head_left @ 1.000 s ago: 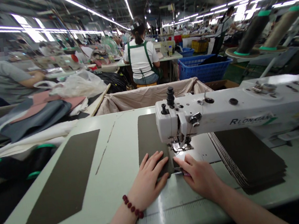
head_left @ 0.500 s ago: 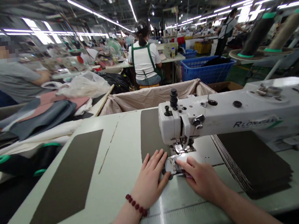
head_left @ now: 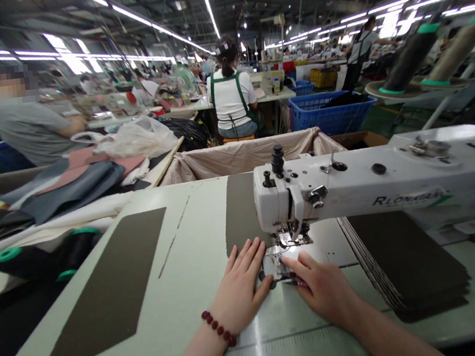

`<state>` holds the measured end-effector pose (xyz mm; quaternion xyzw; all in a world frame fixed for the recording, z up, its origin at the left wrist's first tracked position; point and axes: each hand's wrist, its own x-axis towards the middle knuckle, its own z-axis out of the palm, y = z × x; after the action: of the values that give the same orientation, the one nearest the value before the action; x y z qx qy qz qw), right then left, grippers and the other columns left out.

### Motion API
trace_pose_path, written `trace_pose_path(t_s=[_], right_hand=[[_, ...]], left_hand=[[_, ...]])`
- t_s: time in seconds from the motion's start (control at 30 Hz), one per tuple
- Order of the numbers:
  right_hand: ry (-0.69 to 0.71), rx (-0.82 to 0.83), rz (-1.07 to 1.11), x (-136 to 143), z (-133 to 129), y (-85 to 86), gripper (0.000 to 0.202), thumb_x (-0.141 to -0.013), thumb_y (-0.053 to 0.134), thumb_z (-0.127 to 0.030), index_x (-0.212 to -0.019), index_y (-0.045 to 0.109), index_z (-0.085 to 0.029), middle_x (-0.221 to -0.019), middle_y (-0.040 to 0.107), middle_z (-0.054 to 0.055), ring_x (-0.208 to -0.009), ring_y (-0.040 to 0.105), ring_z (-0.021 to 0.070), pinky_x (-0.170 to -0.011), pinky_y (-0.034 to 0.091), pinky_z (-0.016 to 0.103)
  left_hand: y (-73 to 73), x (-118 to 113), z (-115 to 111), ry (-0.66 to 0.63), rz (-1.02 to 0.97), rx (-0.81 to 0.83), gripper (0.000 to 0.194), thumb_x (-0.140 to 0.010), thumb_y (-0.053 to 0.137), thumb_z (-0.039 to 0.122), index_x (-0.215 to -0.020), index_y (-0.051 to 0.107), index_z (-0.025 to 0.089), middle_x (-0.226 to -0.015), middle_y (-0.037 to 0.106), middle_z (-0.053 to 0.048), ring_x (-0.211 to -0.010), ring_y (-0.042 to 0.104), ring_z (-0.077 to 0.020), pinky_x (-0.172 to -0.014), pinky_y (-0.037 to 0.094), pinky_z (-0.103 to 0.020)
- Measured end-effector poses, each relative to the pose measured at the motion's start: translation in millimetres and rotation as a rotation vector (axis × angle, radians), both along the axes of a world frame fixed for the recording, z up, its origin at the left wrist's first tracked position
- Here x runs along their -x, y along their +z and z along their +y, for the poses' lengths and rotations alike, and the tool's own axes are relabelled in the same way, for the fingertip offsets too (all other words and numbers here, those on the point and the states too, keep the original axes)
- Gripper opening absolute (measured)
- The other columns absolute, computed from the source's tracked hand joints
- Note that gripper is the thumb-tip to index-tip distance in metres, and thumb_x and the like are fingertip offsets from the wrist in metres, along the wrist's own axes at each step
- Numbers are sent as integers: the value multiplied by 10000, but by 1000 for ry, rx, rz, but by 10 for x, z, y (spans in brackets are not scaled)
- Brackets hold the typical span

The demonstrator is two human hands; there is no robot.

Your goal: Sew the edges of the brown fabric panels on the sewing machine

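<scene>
A white sewing machine [head_left: 328, 185] stands over the pale green table. A dark olive panel [head_left: 241, 212] lies flat under and left of its head, near the needle and presser foot [head_left: 293, 237]. My left hand [head_left: 243, 283] lies flat with fingers stretched, its fingertips at the panel's near edge. Beside it, my right hand [head_left: 324, 282] has its index finger extended onto the metal plate [head_left: 275, 262]. The other fingers are curled around a small tool with a purple part [head_left: 299, 281], mostly hidden. Its kind is unclear.
A second olive panel [head_left: 108, 290] lies on the left of the table. Stacked dark panels [head_left: 409, 255] sit under the machine arm. Black thread cones [head_left: 28, 262] and cloth pieces [head_left: 70, 180] are at left. Beyond the table are a cloth-lined bin [head_left: 243, 154] and a seated person [head_left: 232, 98].
The whole view has shifted slightly, so things appear a little lower and to the right. Both hands keep nearly the same pose beside the plate, and the panel stays in place.
</scene>
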<state>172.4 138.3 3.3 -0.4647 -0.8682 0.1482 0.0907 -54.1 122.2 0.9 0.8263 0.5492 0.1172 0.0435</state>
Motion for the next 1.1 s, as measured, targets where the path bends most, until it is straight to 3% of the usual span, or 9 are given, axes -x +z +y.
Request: trace_pose_path(t_s=[1.1], right_hand=[[0,-8,16,18,-1,39,488,-843,474,-220,-1328,462,-278,-1133,581,45,-861,623,204,-694,435,284]], left_hand=[[-9,3,-10,4,-9,-29,619,-958,390,462,-1501,177,258,-1549,255,-46,-1424,215,-246,-1159,192,-491]])
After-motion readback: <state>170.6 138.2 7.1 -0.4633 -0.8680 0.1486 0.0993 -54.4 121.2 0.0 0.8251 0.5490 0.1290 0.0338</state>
